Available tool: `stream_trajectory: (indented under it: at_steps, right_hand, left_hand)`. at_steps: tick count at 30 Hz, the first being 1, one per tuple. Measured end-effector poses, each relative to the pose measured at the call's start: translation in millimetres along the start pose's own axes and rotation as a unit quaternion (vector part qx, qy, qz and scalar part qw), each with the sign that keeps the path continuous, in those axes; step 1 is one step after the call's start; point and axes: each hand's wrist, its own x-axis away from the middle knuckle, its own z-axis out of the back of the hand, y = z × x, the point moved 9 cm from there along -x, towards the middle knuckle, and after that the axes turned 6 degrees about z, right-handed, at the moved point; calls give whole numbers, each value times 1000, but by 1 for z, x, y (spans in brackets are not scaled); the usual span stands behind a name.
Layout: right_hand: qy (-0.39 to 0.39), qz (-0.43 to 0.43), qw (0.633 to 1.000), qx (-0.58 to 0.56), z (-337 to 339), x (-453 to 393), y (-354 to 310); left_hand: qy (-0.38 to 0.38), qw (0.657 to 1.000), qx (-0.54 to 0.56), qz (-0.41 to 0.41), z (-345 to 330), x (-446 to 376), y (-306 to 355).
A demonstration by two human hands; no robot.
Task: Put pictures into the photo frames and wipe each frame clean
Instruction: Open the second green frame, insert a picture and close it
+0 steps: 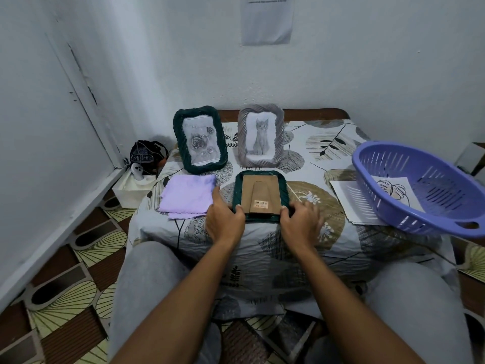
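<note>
Both forearms reach forward from the bottom of the view, over grey-clad knees, to the near edge of a table point(262, 248) draped in a leaf-patterned cloth. Between the hands lies a dark green frame point(260, 197), face down, its brown cardboard back and folded stand uppermost, with a small barcode sticker near the bottom. The left hand point(224, 219) holds the frame's near left corner, thumb curled over the rim and its other fingers stretched along the left side. The right hand point(301, 218) grips the near right corner, thumb on the rim; its fingers blur, so how they lie is unclear.

Just left of this frame, touching the left hand's fingers, a folded lilac cloth point(187, 197) lies flat. Behind it, towards the far left corner, a second green frame point(200, 139) stands upright holding a grey picture of roses. Beside that, near the middle of the far edge, a grey frame point(261, 135) stands with a picture of a kitten.

At the right edge a purple slotted basket point(420, 190) sits tilted, overhanging the table, with a printed leaf drawing point(393, 190) inside it. Under it lie white paper sheets point(349, 200). A paper notice point(267, 19) hangs on the wall behind.
</note>
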Motion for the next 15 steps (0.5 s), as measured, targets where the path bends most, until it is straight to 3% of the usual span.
stream_trajectory:
  at_steps: [9, 15]
  right_hand:
    - [20, -19, 1000, -10, 0, 5, -2]
    - [11, -36, 997, -69, -3, 4, 3]
  left_hand:
    - [5, 1000, 10, 1, 0, 0, -2]
    - [-44, 998, 33, -11, 3, -5, 2]
